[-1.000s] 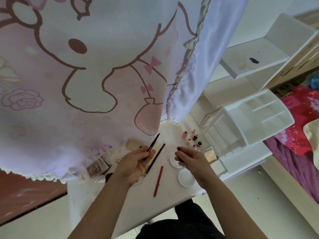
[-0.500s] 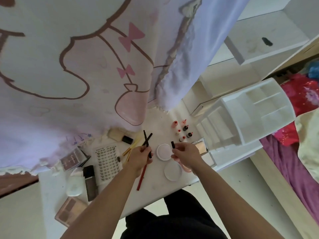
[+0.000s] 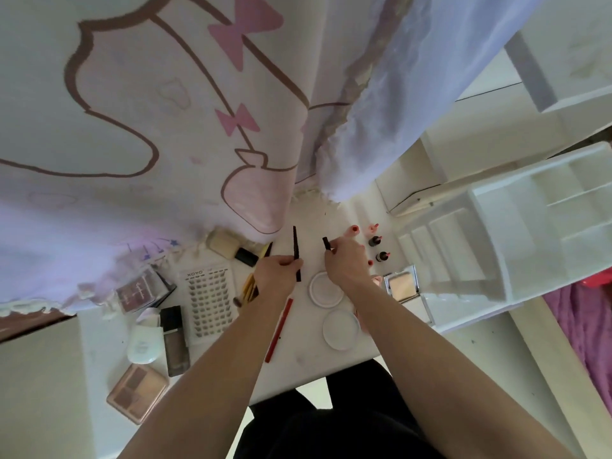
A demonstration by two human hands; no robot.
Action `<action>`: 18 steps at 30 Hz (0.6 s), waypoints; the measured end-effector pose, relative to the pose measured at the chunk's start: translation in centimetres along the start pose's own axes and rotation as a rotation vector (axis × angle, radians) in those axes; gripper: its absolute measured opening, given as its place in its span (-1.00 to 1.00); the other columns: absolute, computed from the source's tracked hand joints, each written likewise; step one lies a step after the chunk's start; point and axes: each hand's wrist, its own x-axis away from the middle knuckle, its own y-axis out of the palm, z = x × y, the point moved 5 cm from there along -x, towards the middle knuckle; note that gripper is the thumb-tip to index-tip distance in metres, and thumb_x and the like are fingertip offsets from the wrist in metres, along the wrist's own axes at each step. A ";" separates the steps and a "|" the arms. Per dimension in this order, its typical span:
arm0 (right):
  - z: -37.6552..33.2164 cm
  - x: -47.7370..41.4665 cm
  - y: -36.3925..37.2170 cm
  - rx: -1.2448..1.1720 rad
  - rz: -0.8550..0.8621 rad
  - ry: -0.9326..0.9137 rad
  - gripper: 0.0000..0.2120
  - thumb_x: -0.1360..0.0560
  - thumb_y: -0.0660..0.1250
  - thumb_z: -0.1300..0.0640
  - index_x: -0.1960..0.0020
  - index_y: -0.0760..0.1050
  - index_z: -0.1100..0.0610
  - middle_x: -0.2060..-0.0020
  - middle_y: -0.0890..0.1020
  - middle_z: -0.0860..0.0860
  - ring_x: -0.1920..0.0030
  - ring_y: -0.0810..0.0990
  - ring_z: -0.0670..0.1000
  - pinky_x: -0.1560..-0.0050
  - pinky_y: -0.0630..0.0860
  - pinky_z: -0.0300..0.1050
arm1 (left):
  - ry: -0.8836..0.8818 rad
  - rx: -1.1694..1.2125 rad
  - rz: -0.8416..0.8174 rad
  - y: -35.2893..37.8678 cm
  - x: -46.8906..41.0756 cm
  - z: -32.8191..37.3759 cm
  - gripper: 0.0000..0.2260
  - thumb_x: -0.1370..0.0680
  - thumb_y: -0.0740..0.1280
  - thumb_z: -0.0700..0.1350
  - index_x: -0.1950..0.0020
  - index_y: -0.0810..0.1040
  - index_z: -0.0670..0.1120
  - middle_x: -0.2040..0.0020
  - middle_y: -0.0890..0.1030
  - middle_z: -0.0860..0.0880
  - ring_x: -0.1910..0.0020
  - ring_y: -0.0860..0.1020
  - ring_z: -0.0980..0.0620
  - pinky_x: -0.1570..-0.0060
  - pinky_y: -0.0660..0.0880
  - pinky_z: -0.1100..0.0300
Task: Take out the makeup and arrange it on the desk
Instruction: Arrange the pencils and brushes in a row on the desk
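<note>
My left hand (image 3: 276, 274) grips a thin black pencil (image 3: 295, 246) that points away from me above the white desk (image 3: 308, 362). My right hand (image 3: 346, 261) pinches a short black stick (image 3: 326, 243), perhaps a cap, just right of it. Between my forearms lie a red pencil (image 3: 280, 327) and two round white compacts (image 3: 326, 289) (image 3: 341, 329). Several small red-capped bottles (image 3: 376, 241) stand beyond my right hand. Yellow pencils (image 3: 248, 286) lie partly under my left hand.
A lash card (image 3: 208, 299), a dark foundation bottle (image 3: 175, 342), a white case (image 3: 144, 341) and two palettes (image 3: 137, 389) (image 3: 139, 291) fill the left side. A mirrored compact (image 3: 402, 284) and a white organizer (image 3: 516, 226) sit right. A pink printed curtain (image 3: 149, 127) overhangs the desk's far edge.
Both hands moved further from me, up over the desk. The left hand now holds a single pencil upright rather than two crossed. The camera tilted down and shows more of the left side.
</note>
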 end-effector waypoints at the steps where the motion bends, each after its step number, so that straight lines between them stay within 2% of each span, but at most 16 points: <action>1: 0.3 -0.3 0.3 0.034 0.007 0.005 -0.72 -0.58 0.19 0.23 -0.19 0.60 0.17 -0.19 0.59 0.16 -0.06 0.61 0.18 0.15 0.39 -0.14 | -0.001 -0.012 -0.010 0.3 -0.1 0.0 -0.69 -0.49 0.50 -0.05 -0.18 0.66 -0.16 -0.10 0.68 -0.06 -0.05 0.62 0.00 -0.16 0.57 0.08; 3: 0.9 -0.7 0.9 0.076 0.006 0.017 -0.76 -0.57 0.19 0.24 -0.13 0.60 0.20 -0.03 0.62 0.15 0.00 0.62 0.17 0.19 0.40 -0.12 | 0.003 -0.037 -0.021 0.8 -0.3 0.2 -0.69 -0.47 0.52 -0.04 -0.15 0.67 -0.15 -0.09 0.69 -0.07 -0.03 0.63 0.01 -0.13 0.58 0.09; 4: 1.0 -0.9 1.2 0.087 0.002 0.022 -0.78 -0.56 0.20 0.24 -0.10 0.59 0.20 -0.03 0.63 0.15 0.01 0.62 0.17 0.20 0.41 -0.11 | 0.012 -0.045 -0.024 1.1 -0.4 0.4 -0.69 -0.45 0.53 -0.05 -0.14 0.68 -0.15 -0.08 0.69 -0.07 -0.03 0.63 0.00 -0.13 0.58 0.08; 8: 0.8 -1.0 1.5 0.121 0.017 0.015 -0.81 -0.56 0.24 0.22 -0.09 0.59 0.22 -0.29 0.54 0.21 -0.05 0.62 0.21 0.16 0.46 -0.06 | 0.083 -0.136 -0.025 1.7 -0.5 1.1 -0.71 -0.45 0.53 -0.04 -0.11 0.69 -0.14 -0.06 0.70 -0.07 -0.04 0.64 0.00 -0.15 0.56 0.10; 12: 0.4 -0.6 1.4 0.122 -0.018 -0.006 -0.87 -0.59 0.25 0.21 -0.03 0.55 0.24 -0.28 0.52 0.27 -0.08 0.61 0.21 0.15 0.42 -0.08 | 0.090 -0.143 -0.034 1.1 0.0 1.2 -0.71 -0.49 0.47 0.07 -0.02 0.71 -0.13 0.04 0.72 -0.09 0.05 0.65 -0.02 -0.07 0.60 0.05; 13: 0.2 -0.3 1.2 0.108 -0.022 -0.008 -0.86 -0.59 0.25 0.21 -0.05 0.55 0.24 -0.28 0.51 0.26 -0.07 0.60 0.19 0.14 0.39 -0.09 | 0.106 -0.146 -0.031 0.6 0.4 1.3 -0.70 -0.52 0.43 0.08 0.07 0.70 -0.16 0.11 0.71 -0.12 0.11 0.65 -0.04 -0.01 0.61 0.02; 15: -0.3 0.5 0.6 0.076 -0.010 -0.033 -0.82 -0.59 0.26 0.22 -0.16 0.54 0.21 -0.40 0.37 0.22 -0.07 0.57 0.19 0.11 0.35 -0.09 | 0.185 -0.199 0.000 -0.9 1.6 1.6 -0.69 -0.59 0.33 0.03 0.21 0.61 -0.17 0.21 0.68 -0.14 0.18 0.62 -0.10 0.08 0.58 0.00; 17: -1.0 1.7 0.0 0.006 0.022 -0.076 -0.74 -0.58 0.26 0.21 -0.25 0.52 0.17 -0.45 0.29 0.20 -0.07 0.58 0.20 0.09 0.39 -0.07 | 0.255 -0.282 0.035 -2.9 2.7 1.4 -0.78 -0.62 0.27 -0.02 0.15 0.57 -0.08 0.22 0.63 -0.03 0.19 0.59 -0.06 0.18 0.53 0.11; 18: -1.3 2.3 0.0 -0.045 0.040 -0.098 -0.72 -0.58 0.27 0.20 -0.28 0.52 0.15 -0.41 0.35 0.19 -0.07 0.59 0.19 0.06 0.44 -0.06 | 0.280 -0.317 0.045 -4.0 3.1 0.9 -0.83 -0.63 0.26 -0.04 0.10 0.57 -0.04 0.21 0.60 0.03 0.19 0.57 0.01 0.23 0.47 0.18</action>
